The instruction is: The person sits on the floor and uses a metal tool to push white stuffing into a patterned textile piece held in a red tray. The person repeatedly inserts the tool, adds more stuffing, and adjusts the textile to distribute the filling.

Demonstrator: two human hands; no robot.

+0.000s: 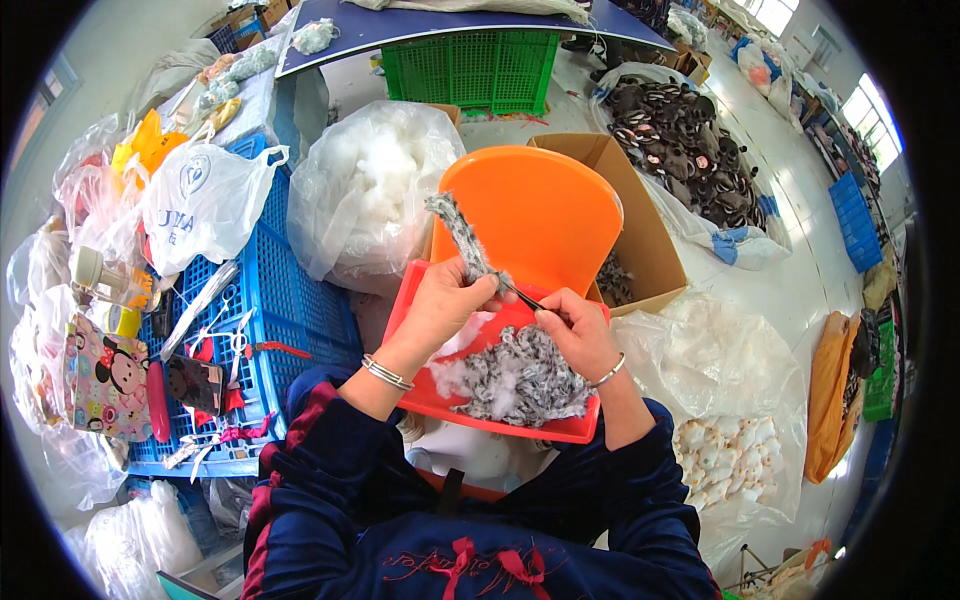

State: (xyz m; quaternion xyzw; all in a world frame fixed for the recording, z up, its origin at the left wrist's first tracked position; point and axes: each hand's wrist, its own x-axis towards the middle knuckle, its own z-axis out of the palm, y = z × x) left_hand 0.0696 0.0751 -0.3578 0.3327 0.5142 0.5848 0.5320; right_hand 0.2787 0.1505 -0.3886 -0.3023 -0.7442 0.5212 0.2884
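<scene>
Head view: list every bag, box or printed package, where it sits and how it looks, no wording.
White plastic bag: left, on the blue crate, blue print.
Cartoon pouch: far left, pink and yellow.
Clear bag of white stuffing: centre, bulging.
Cardboard box: behind the orange chair, open, brown.

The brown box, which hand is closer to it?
Right. The right hand sits just below the box, near its front edge, holding a thin dark tool. The left hand is farther left, gripping a grey furry strip.
</scene>
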